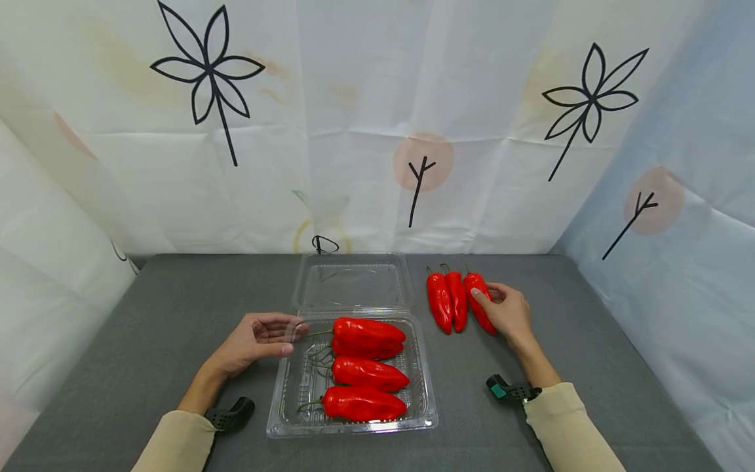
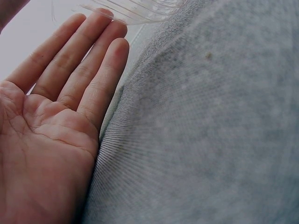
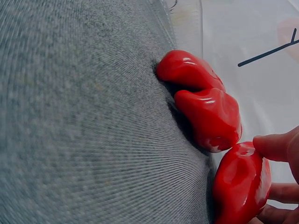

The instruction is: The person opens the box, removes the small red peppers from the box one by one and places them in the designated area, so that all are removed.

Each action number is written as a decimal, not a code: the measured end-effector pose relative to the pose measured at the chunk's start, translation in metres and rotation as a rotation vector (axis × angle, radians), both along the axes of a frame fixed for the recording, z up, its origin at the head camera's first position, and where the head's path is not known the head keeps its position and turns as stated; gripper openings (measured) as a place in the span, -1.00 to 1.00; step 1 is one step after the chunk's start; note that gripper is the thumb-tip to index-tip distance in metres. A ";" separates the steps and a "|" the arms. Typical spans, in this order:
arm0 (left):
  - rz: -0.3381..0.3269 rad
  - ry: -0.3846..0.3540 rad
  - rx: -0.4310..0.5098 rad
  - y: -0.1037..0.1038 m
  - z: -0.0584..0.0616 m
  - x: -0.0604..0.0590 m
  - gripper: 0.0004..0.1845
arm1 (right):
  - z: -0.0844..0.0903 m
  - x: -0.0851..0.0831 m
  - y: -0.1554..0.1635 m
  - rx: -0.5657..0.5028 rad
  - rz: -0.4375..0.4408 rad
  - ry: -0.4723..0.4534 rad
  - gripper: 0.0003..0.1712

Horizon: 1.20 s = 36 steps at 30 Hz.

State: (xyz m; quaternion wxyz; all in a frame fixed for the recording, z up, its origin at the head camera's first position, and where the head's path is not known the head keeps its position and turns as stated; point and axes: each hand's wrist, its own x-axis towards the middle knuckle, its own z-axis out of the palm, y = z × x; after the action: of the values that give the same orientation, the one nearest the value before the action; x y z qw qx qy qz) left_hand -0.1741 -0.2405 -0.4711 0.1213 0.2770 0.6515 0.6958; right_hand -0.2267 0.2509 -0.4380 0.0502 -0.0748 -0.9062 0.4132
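My right hand [image 1: 508, 311] is at the rightmost of three loose red peppers, thumb on one side and fingers on the other. That red pepper [image 3: 243, 182] lies on the grey surface between the thumb and fingers. Beside it are two more, a middle pepper [image 1: 456, 301] and a left one [image 1: 439, 303]. My left hand [image 1: 259, 341] has its fingers extended at the upper left corner of a clear plastic clamshell box [image 1: 273, 423]; in the left wrist view the fingertips [image 2: 119, 49] reach its clear edge. Several red peppers [image 1: 366, 403] lie crosswise inside the box, stems to the left.
The box's clear lid [image 1: 354, 282] is folded back flat toward the rear wall. A grey cloth [image 1: 472, 419] covers the table. White printed fabric [image 1: 354, 98] hangs behind and along both sides. A black band [image 1: 513, 390] is on the right wrist.
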 end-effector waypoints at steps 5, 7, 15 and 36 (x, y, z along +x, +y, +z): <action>-0.003 0.001 0.001 0.000 0.000 0.000 -0.52 | -0.001 0.001 -0.001 0.003 -0.002 -0.012 -0.35; 0.001 -0.001 -0.004 0.000 0.000 0.000 -0.52 | -0.002 0.001 -0.001 0.007 -0.003 -0.009 -0.35; 0.010 -0.006 -0.015 0.000 0.000 0.000 -0.52 | -0.005 -0.001 -0.002 0.046 -0.022 0.024 -0.38; -0.011 0.002 0.014 0.000 -0.001 0.000 -0.53 | -0.013 -0.003 -0.004 0.072 -0.033 0.109 -0.42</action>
State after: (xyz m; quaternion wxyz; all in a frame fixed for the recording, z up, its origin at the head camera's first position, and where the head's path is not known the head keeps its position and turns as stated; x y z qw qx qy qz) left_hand -0.1744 -0.2403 -0.4717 0.1227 0.2822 0.6452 0.6993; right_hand -0.2297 0.2473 -0.4507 0.1089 -0.0655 -0.9150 0.3829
